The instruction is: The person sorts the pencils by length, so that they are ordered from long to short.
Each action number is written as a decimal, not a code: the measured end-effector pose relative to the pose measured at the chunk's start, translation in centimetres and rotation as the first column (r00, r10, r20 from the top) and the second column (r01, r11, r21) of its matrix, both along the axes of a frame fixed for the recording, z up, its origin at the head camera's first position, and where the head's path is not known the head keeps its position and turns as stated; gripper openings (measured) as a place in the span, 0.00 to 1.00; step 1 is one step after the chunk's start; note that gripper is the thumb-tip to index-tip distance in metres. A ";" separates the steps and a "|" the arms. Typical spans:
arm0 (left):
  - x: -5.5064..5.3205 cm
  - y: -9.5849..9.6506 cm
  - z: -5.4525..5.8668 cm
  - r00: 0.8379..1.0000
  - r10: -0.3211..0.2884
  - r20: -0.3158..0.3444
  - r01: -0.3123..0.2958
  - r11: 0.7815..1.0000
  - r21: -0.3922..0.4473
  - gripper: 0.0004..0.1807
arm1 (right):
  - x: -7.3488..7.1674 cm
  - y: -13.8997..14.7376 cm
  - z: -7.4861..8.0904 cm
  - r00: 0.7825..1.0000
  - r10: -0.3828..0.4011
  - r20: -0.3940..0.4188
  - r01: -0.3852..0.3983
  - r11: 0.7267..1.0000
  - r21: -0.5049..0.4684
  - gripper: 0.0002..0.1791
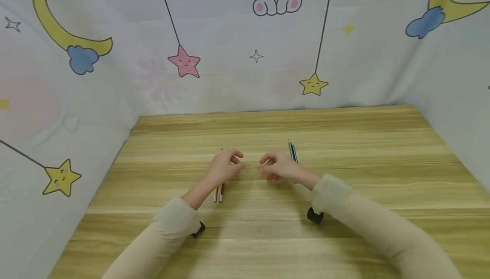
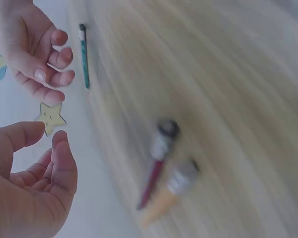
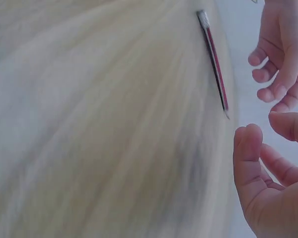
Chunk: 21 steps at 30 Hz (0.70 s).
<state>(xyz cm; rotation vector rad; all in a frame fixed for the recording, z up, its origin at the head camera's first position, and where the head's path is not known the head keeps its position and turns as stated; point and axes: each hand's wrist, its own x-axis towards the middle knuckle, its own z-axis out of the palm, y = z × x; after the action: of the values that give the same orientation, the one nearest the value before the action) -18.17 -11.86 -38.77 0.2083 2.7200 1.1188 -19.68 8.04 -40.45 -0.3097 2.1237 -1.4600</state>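
- Wood-grain desk [image 1: 252, 245], head view: left hand [image 1: 225, 167] and right hand [image 1: 281, 167] mid-frame, each grip loosely curved, empty!
- Left wrist: yellow pencil [image 2: 163, 202] bottom centre, green pencil [image 2: 85, 62] upper left, likely light, stiff.
- Right wrist: red pencil [image 3: 215, 67], upper right; could roll, best pinched mid-shaft.

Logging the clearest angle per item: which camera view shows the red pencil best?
The right wrist view: the red pencil shows whole there, tip to end, with nothing over it. The head view shows it small, partly covered by the left hand; the left wrist view shows it blurred.
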 end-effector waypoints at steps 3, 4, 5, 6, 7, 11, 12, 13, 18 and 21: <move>-0.2 1.7 0.3 1.000 0.000 0.001 0.000 0.998 0.056 0.18 | -0.4 1.5 0.5 0.998 -0.035 -0.047 0.037 0.999 0.037 0.19; -0.3 2.3 0.5 1.000 -0.002 0.005 0.002 0.997 0.073 0.18 | -0.6 1.9 0.6 0.997 -0.051 -0.056 0.054 0.998 0.044 0.19; -0.5 2.9 0.5 1.000 -0.006 0.009 0.005 0.996 0.092 0.19 | -0.8 2.4 0.8 0.996 -0.065 -0.069 0.069 0.996 0.053 0.19; -0.6 3.5 0.6 1.000 -0.011 0.013 0.009 0.994 0.110 0.19 | -1.0 2.8 0.9 0.994 -0.074 -0.085 0.080 0.995 0.066 0.20; -0.8 4.1 0.6 1.000 -0.013 0.015 0.011 0.992 0.125 0.20 | -1.2 3.2 0.9 0.992 -0.084 -0.096 0.091 0.993 0.075 0.20; -1.2 6.3 0.5 0.999 -0.033 0.038 0.026 0.984 0.178 0.22 | -2.1 4.6 0.8 0.984 -0.131 -0.120 0.144 0.984 0.105 0.21; -1.4 6.8 0.5 0.999 -0.035 0.036 0.028 0.983 0.181 0.22 | -2.3 4.9 0.7 0.982 -0.142 -0.127 0.156 0.981 0.112 0.21; -1.4 7.3 0.4 0.999 -0.037 0.036 0.029 0.983 0.184 0.22 | -2.5 5.2 0.6 0.979 -0.153 -0.134 0.169 0.979 0.117 0.21; -2.2 9.4 -0.2 0.999 -0.024 0.037 0.017 0.983 0.180 0.22 | -3.4 6.1 0.2 0.964 -0.213 -0.160 0.239 0.956 0.169 0.24; -2.7 10.4 -0.8 0.999 -0.015 0.037 0.008 0.985 0.171 0.23 | -3.8 6.5 -0.1 0.956 -0.233 -0.177 0.267 0.941 0.206 0.25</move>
<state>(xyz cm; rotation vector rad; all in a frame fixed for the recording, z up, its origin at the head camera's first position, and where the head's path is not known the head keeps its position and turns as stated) -20.85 -1.48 -39.57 0.2243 2.5865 1.3396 -23.47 14.55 -40.59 -0.0644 2.5029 -1.3427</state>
